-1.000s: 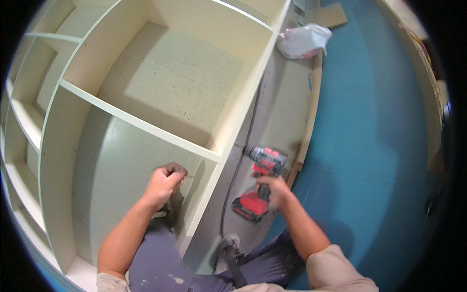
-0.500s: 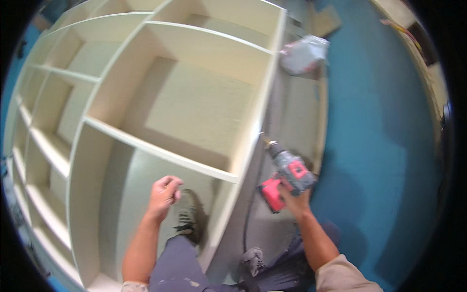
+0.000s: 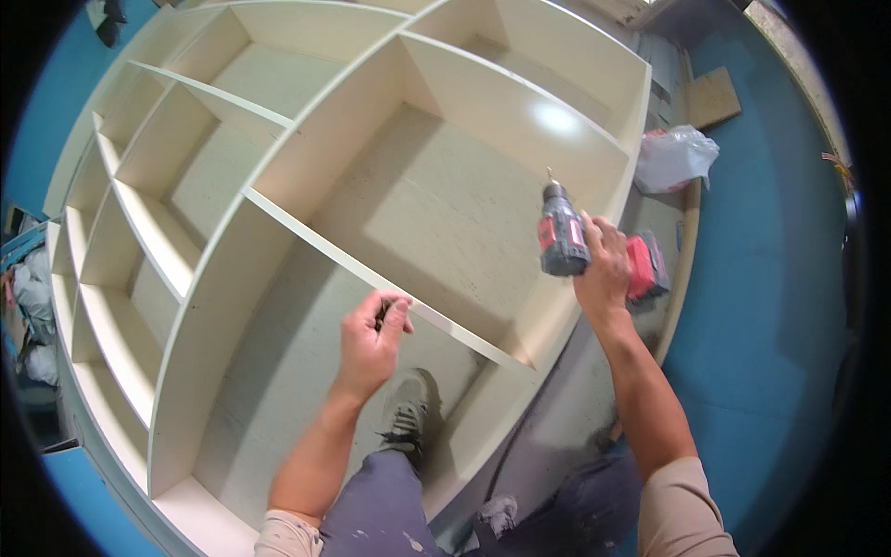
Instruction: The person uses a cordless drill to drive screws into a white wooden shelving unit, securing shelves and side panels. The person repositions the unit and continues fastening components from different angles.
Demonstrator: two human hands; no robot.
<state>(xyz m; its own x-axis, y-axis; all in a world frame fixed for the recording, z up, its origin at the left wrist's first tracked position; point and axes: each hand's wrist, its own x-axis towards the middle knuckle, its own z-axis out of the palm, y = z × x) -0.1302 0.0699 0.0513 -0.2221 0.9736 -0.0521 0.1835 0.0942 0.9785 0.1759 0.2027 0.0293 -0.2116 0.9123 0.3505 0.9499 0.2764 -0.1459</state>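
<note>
My right hand [image 3: 608, 260] is wrapped round the grip of a cordless drill [image 3: 563, 243], grey and black with a red battery at its foot. A thin bit [image 3: 552, 176] points away from me, and the drill is held above the right part of a cream shelf unit [image 3: 390, 269]. My left hand [image 3: 369, 342] is curled near the middle divider [image 3: 455, 332] of that unit; small dark bits show between its fingers, too hidden to name. Whether this hand touches the divider, I cannot tell.
My shoe [image 3: 406, 408] stands inside the near compartment; the other shoe [image 3: 498, 515] is outside the right side panel. A white plastic bag [image 3: 676, 158] and a brown board [image 3: 713, 97] lie beyond that panel. Blue floor covering [image 3: 752, 306] runs along the right. Bags [image 3: 35, 297] lie far left.
My right hand has raised the drill from beside the right panel to over the unit, its bit now pointing more directly away. My left hand has come nearer the divider. The view has shifted.
</note>
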